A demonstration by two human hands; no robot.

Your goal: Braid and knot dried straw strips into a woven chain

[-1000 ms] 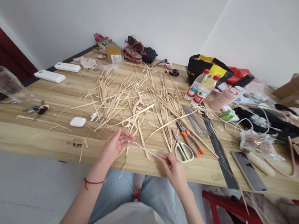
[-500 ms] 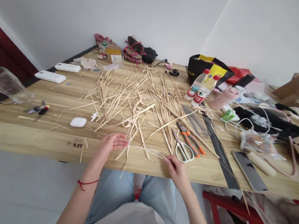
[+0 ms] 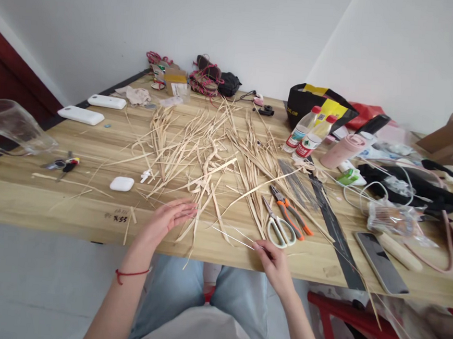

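Observation:
Thin pale wires [image 3: 232, 236] stretch between my two hands above the table's front edge. My right hand [image 3: 272, 258] is closed around their right end, thumb against the fingers. My left hand [image 3: 167, 219] has its fingers stretched out to the right along the other end of the wires; its thumb is hidden. Just beyond it, a twisted figure of straw-coloured strips [image 3: 208, 163] lies among many loose flat strips [image 3: 177, 145]. Close to my right hand are scissors with pale handles [image 3: 280, 231] and orange-handled pliers [image 3: 291, 214].
On the right lie a phone [image 3: 382, 262], a pink tumbler [image 3: 343, 150] and two bottles [image 3: 307, 136] before a black bag [image 3: 298, 104]. Grey wires [image 3: 296, 183] rest near the pliers. A white case [image 3: 122, 184], keys [image 3: 68, 165] and a clear jug [image 3: 14, 126] stand left.
My left fingers have straightened and spread a little, moving slightly up. My right hand has shifted slightly right and down, still gripping the wires. The camera view has moved a little.

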